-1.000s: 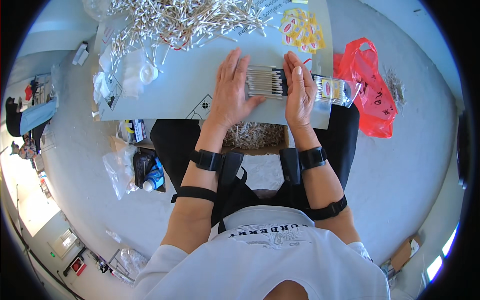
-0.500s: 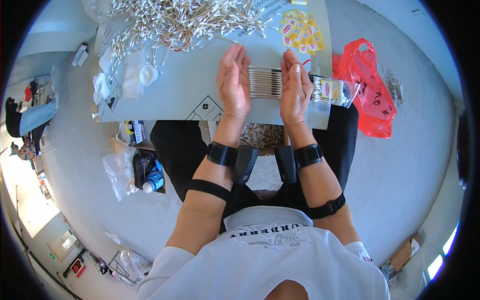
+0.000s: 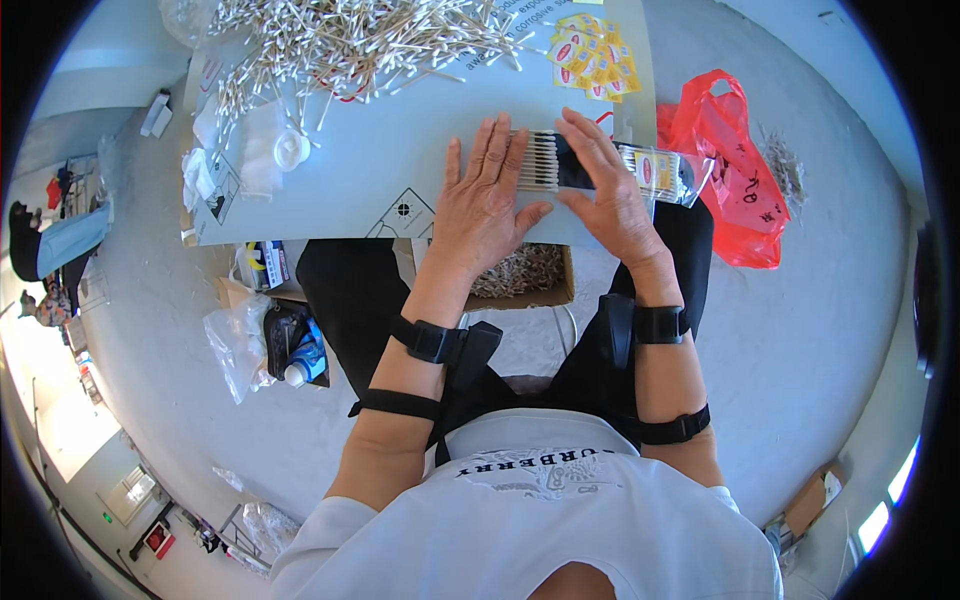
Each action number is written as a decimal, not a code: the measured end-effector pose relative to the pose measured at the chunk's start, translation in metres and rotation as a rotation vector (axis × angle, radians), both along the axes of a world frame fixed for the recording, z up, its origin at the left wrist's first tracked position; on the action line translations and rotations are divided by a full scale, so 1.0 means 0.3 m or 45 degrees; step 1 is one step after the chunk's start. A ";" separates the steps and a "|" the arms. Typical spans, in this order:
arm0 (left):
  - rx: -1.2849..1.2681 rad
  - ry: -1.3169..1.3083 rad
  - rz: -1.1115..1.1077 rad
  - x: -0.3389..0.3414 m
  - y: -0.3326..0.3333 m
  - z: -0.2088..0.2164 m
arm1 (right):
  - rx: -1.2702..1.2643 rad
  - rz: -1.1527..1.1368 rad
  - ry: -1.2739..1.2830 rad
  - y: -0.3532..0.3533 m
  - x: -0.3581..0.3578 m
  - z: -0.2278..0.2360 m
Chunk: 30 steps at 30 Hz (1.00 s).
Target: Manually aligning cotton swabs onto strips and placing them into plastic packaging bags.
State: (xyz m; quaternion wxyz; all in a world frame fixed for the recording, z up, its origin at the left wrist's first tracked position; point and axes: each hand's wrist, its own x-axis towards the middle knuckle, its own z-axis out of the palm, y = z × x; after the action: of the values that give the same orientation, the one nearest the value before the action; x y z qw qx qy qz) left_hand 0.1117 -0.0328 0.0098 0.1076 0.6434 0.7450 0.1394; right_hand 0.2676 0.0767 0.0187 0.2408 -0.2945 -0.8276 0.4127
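A neat row of cotton swabs (image 3: 538, 162) lies side by side on the grey table board (image 3: 380, 165), close to its near edge. My left hand (image 3: 484, 190) rests palm down over the row's left ends, its fingers stretched out and open. On the right of the row my right hand (image 3: 618, 200) is open too, thumb and fingers apart, above a black strip (image 3: 573, 165). Just past the right fingers lies a clear packet of swabs (image 3: 690, 178) with a yellow label (image 3: 656, 170). The hands partly hide the row and the strip.
A big loose heap of cotton swabs (image 3: 350, 45) covers the far side. Yellow labels (image 3: 597, 58) lie far right; a white roll (image 3: 291, 150) sits at left. Beyond the right edge is a red plastic bag (image 3: 735, 170). A cardboard box of swabs (image 3: 530, 275) stands below the table.
My left hand has turned from upright on edge to palm down over the swabs' left ends. My right hand has shifted right and spread its thumb, uncovering more of the black strip.
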 end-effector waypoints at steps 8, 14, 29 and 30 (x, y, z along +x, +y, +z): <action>-0.022 0.040 0.018 0.014 0.007 -0.029 | 0.534 0.126 -0.280 0.014 0.004 -0.055; -0.003 0.032 0.033 0.022 0.008 -0.025 | 0.646 0.045 -0.166 -0.004 0.000 -0.086; -0.076 0.046 0.033 0.020 0.011 -0.018 | 0.709 -0.030 -0.349 -0.125 0.061 -0.062; -0.075 0.045 0.030 0.022 0.013 -0.017 | 0.724 -0.038 -0.352 -0.128 0.064 -0.065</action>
State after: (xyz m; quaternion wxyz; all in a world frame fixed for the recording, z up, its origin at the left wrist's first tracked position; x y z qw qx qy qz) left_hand 0.1184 -0.0289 0.0048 0.1118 0.6335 0.7581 0.1074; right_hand 0.2867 0.0382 -0.0008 0.2049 -0.2809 -0.9302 0.1174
